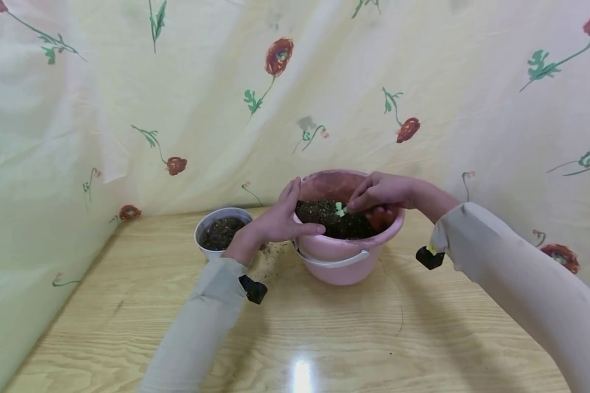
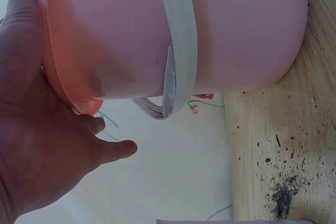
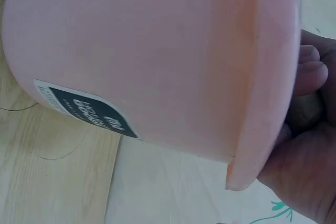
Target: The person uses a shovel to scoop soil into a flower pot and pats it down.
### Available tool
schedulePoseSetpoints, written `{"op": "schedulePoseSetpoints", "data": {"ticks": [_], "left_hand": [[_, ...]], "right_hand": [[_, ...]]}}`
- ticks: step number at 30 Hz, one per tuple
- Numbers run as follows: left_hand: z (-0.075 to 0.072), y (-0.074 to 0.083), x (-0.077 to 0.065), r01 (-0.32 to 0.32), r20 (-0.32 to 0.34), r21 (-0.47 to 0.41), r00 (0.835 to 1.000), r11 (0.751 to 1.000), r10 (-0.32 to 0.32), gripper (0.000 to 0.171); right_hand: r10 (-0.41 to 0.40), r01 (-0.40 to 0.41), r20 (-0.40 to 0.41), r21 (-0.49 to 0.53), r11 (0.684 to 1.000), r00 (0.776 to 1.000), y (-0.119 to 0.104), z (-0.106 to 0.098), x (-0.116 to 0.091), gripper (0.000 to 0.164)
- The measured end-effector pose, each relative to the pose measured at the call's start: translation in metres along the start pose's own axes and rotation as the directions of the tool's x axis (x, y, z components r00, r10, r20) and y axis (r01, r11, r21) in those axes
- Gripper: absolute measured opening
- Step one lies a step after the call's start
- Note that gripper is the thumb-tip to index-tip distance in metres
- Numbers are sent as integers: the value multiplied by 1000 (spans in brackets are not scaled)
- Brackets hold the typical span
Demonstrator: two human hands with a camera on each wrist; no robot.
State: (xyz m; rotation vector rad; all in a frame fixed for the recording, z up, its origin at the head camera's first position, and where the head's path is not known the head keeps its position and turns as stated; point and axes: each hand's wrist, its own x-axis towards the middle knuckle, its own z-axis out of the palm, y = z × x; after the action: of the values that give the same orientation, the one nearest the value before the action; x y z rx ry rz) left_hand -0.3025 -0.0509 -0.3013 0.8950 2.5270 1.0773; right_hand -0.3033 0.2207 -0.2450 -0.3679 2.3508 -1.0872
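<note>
A pink bucket (image 1: 341, 267) with a pale handle stands on the table, with dark soil (image 1: 319, 213) inside. My left hand (image 1: 277, 218) grips its left rim, the thumb lying along the front edge; two fingertips (image 2: 123, 149) reach past the rim in the left wrist view. Over the bucket's right side, my right hand (image 1: 381, 191) pinches a small light-green thing (image 1: 341, 209) at the soil. Its kind cannot be told, and part of it is hidden by the fingers. In the right wrist view, curled fingers (image 3: 314, 74) show beyond the rim.
A smaller white pot (image 1: 207, 252) of dark soil stands left of the bucket, behind my left wrist. Spilled soil crumbs (image 2: 283, 195) lie on the wooden table (image 1: 324, 327). A flowered cloth (image 1: 216, 82) hangs behind and at the sides.
</note>
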Motion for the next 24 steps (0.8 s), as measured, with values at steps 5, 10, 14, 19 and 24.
{"op": "schedulePoseSetpoints", "data": {"ticks": [5, 10, 14, 19, 24], "left_hand": [[1, -2, -1, 6, 1, -5, 1000, 1000, -6, 119], [2, -3, -2, 10, 0, -6, 1000, 1000, -10, 119], [2, -2, -2, -3, -8, -19, 1000, 1000, 3, 119], [1, -1, -1, -14, -8, -35, 1000, 999, 13, 120], [1, -2, 1, -42, -1, -53, 999, 998, 42, 119]], "right_hand": [[-24, 24, 2, 34, 999, 1000, 3, 4, -3, 25], [-41, 41, -9, 48, 998, 999, 2, 5, -10, 25], [-67, 68, -39, 28, 997, 997, 7, 1, -20, 26], [-95, 100, -84, 61, 993, 992, 17, 0, -34, 34], [-138, 154, -155, 95, 984, 978, 21, 5, -39, 35]]}}
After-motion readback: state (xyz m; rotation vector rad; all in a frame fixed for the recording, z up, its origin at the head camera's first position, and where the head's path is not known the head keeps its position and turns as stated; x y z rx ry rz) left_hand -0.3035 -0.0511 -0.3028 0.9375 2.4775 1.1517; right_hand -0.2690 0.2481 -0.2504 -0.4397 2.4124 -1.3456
